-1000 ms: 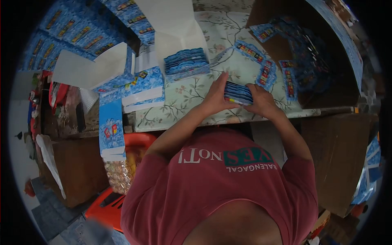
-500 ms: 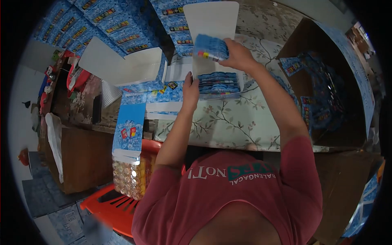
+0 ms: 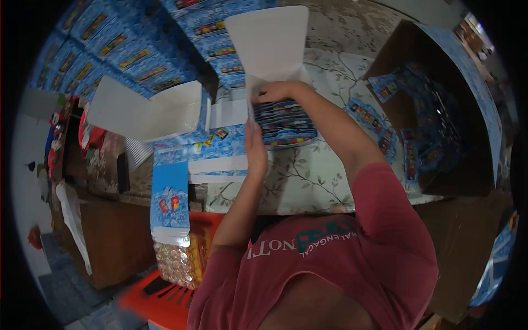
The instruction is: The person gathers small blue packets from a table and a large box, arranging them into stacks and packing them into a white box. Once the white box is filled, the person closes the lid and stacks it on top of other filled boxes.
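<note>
An upright white-lined carton [image 3: 267, 41] with a raised lid stands on the table, filled with a row of flat blue packets [image 3: 286, 122] standing on edge. My right hand [image 3: 279, 92] lies over the back of the row inside the carton, its fingers reaching toward the left wall and partly hidden; no packet shows lifted clear in it. My left hand [image 3: 257, 153] is flat against the outside of the carton's left wall, fingers extended. Further left is a second open carton [image 3: 179, 107] with a white inside.
A large brown box [image 3: 467, 159] of loose blue packets stands at the right, with more packets [image 3: 368, 116] beside it. Stacked blue cartons [image 3: 118, 41] rise at the back left. A flattened blue carton [image 3: 169, 190] overhangs the table's front edge near an orange chair [image 3: 159, 300].
My right hand has moved down and left into the carton with its bundle of packets. The row in the carton is now fuller. My left hand stays at the carton's left side.
</note>
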Action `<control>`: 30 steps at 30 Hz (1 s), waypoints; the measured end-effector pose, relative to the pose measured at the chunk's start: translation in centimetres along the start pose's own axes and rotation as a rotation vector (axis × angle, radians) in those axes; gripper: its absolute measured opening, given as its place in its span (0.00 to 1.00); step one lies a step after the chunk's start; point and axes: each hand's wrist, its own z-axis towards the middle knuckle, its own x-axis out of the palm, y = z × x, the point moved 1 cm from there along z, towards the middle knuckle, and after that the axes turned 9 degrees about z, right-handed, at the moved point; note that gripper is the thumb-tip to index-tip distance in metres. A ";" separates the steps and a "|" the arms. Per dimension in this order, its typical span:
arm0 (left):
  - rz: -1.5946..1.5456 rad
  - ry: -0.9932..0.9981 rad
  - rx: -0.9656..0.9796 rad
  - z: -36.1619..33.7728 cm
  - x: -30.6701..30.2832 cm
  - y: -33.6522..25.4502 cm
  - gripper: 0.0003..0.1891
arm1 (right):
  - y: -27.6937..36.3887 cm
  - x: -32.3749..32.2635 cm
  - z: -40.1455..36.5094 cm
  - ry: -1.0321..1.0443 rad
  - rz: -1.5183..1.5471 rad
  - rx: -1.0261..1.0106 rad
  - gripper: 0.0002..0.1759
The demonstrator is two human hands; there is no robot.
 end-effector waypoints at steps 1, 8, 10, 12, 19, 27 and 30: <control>-0.025 -0.009 -0.034 -0.2 0.0 -0.1 0.26 | 0.8 -0.2 -1.3 0.017 0.024 0.019 0.47; 0.421 -0.303 0.498 -1.7 0.5 -1.1 0.26 | -2.6 -1.2 -16.1 -0.969 0.370 -0.364 0.18; 0.493 -0.115 0.649 -3.8 2.1 -3.7 0.25 | -8.9 -1.9 -20.7 -1.183 0.412 -0.087 0.15; 0.602 0.305 0.813 -5.5 5.3 -4.1 0.25 | -17.0 -3.1 -23.6 -1.206 0.087 0.268 0.16; 0.728 0.649 0.775 -1.7 22.6 1.0 0.31 | -29.5 -8.3 -25.2 -0.795 -0.370 0.563 0.34; 1.207 0.663 0.746 1.4 27.0 4.8 0.32 | -24.4 -6.6 -31.3 -0.479 -0.194 0.681 0.44; 1.232 0.629 0.847 -1.0 23.4 4.7 0.31 | -19.9 -3.6 -33.0 -0.476 -0.329 0.662 0.46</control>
